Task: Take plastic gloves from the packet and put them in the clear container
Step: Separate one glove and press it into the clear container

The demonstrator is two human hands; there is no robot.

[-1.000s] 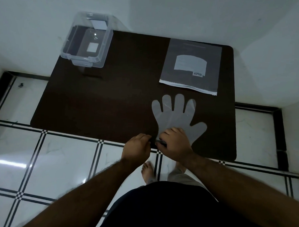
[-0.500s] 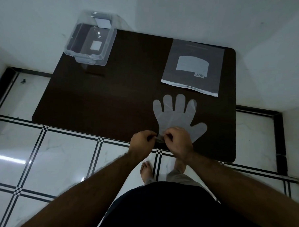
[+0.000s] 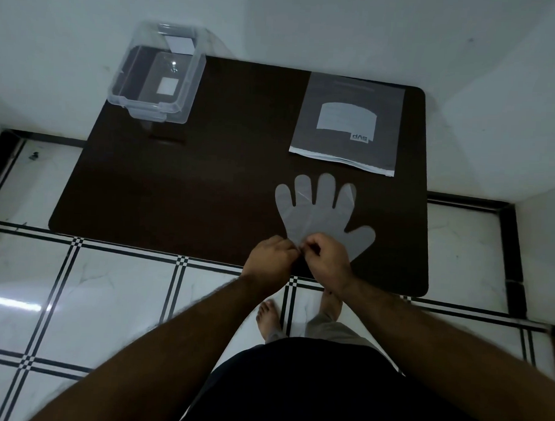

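A plastic glove [image 3: 317, 212] lies flat on the dark counter [image 3: 191, 190], right of centre in the frame, with its finger ends pointing toward the top of the frame and its cuff toward the bottom; its long axis therefore runs from lower to upper frame. The left hand [image 3: 272, 258] and the right hand [image 3: 326, 260] meet at the cuff, each with thumb and fingers drawn narrow and pinched on the cuff edge; whether they grip one layer or several cannot be told. The clear container [image 3: 155, 74] stands at the upper left of the frame on the far corner of the counter, open-topped and apparently without gloves inside, well apart from both hands. The coming move therefore runs up and to the left across the counter, and the left hand is the nearer one. The packet [image 3: 348, 121] lies flat at the upper right, just beyond the glove's fingertips. The counter is bare between glove and container. White walls enclose the far and right sides; the floor [image 3: 107, 298] is white tile with black grid lines.
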